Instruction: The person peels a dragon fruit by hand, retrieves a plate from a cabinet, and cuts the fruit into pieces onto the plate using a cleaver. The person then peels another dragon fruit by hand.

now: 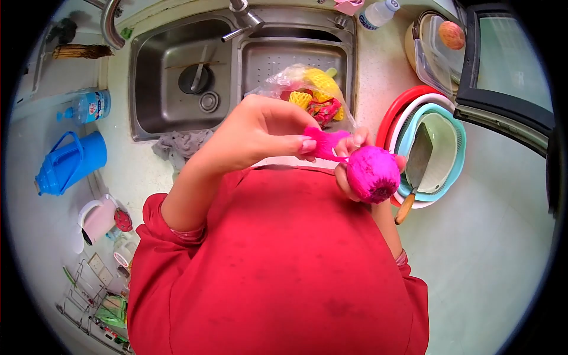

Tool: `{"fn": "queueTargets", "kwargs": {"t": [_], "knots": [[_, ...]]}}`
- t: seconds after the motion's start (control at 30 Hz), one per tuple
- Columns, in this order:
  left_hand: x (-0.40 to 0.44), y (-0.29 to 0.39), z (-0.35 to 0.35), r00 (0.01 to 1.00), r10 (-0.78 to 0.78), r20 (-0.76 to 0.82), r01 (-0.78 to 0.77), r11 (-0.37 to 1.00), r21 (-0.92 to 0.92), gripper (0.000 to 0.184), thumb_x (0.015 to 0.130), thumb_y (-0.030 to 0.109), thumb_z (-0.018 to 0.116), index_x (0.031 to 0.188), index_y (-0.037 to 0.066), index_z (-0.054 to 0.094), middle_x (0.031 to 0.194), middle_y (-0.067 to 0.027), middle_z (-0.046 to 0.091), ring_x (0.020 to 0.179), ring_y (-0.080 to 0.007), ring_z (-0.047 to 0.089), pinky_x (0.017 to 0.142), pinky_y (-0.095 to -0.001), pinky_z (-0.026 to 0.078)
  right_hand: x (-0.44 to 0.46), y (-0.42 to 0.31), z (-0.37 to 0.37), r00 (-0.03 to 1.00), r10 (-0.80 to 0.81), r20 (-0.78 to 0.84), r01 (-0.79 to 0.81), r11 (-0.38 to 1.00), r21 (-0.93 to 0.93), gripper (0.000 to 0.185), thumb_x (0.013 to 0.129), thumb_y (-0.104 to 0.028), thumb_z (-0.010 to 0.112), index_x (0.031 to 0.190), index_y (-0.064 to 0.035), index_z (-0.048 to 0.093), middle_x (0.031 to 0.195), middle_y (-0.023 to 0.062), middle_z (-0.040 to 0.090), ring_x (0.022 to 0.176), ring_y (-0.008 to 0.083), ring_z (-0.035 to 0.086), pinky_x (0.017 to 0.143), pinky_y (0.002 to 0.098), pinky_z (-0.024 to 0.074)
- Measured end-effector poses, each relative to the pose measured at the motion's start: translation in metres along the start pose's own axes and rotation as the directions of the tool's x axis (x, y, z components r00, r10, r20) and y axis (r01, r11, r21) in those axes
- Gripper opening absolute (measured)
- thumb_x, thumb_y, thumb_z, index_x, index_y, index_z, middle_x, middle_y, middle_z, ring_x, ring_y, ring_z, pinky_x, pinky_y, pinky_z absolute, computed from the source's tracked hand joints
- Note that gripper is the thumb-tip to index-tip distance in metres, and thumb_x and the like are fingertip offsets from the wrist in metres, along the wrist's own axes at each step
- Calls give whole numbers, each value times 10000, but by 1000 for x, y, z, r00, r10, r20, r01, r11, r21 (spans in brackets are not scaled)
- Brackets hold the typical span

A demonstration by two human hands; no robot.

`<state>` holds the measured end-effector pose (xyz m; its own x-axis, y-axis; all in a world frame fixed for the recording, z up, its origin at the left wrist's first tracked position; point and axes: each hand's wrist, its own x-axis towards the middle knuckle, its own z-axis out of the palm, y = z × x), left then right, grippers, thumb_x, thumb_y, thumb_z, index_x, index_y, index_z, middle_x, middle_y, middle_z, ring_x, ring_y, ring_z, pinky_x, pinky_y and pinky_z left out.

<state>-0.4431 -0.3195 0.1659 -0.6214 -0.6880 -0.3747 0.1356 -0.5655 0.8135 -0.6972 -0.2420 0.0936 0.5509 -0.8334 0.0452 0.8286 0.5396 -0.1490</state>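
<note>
My left hand point(251, 133) pinches a strip of bright pink peel point(325, 143) between thumb and fingers. The strip runs across to a peeled magenta dragon fruit point(373, 173), still joined to it by a thin end. Wrapped round the fruit from behind is my right hand point(350, 177), partly hidden by it. The fruit's dark end points toward my body. Just beyond my hands, in the right sink basin, lies a clear plastic bag point(284, 77). Near it are another dragon fruit point(324, 111) with red skin and yellow foam netting point(319, 84).
A knife point(420, 157) with a wooden handle lies across stacked basins point(458, 171) at the right. The double sink point(137, 77) has a tap point(245, 21). A grey cloth point(177, 147), blue thermos point(77, 163) and water bottle point(92, 107) are at the left.
</note>
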Motion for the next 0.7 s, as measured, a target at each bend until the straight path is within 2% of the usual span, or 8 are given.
{"fn": "queueTargets", "kwargs": {"t": [0.17,0.3,0.4,0.43,0.53,0.57,0.67,0.7], "knots": [[0,-11,-12,997,41,-64,-40,999,6,201,895,28,727,1074,-64,718,968,-94,733,869,-143,691,793,-289,567,1,-6,3,999,-7,-38,2,992,-123,943,751,-791,679,1259,-43,411,1026,165,516,739,226,580,594,321,525],[13,-32,-15,980,100,-175,-34,938,346,336,910,63,719,1233,-20,681,1072,-116,742,998,-176,702,876,-318,562,-1,-7,1,991,-56,-118,41,991,-126,899,747,-760,707,1210,-39,431,1012,166,520,735,219,574,587,310,516],[25,-55,-9,974,191,-124,-66,758,649,391,890,83,736,1268,14,667,1154,-168,723,1068,-249,698,933,-354,546,-3,-6,-3,993,-55,-106,55,998,-3,867,752,-736,716,1191,-39,447,1015,164,522,751,224,577,586,314,514],[29,-64,-12,968,252,-8,-130,526,840,416,871,98,750,1274,36,665,1212,-197,688,1139,-328,666,973,-381,523,-2,-7,-3,994,-49,-102,52,998,20,856,757,-728,717,1191,-39,450,1014,160,523,764,227,579,586,312,512],[34,-77,-6,933,359,0,-191,499,845,402,866,106,755,1251,27,670,1210,-210,679,1150,-380,641,987,-392,511,-1,-9,-1,998,-16,-66,21,996,82,818,800,-714,676,1202,-33,464,1037,156,538,746,236,585,577,307,504],[34,-77,-5,924,383,5,-226,534,815,360,873,94,747,1218,19,677,1171,-185,701,1104,-325,671,958,-379,522,-1,-9,1,999,-2,-49,7,995,101,805,820,-711,654,1207,-30,469,1049,156,545,730,240,586,573,306,502],[23,-55,14,952,300,-57,-220,804,553,320,877,73,741,1187,16,690,1137,-151,708,1063,-265,683,918,-354,533,-3,-6,14,924,-77,-375,36,992,-118,789,884,-728,512,1224,-16,508,1069,157,592,607,251,558,518,314,467],[19,-54,19,931,362,-50,-280,795,538,301,880,66,738,1173,18,695,1128,-142,706,1060,-247,680,909,-346,534,-2,-5,19,899,-93,-428,22,986,-167,801,908,-738,446,1230,-9,529,1074,156,613,553,254,541,493,317,447]]}}
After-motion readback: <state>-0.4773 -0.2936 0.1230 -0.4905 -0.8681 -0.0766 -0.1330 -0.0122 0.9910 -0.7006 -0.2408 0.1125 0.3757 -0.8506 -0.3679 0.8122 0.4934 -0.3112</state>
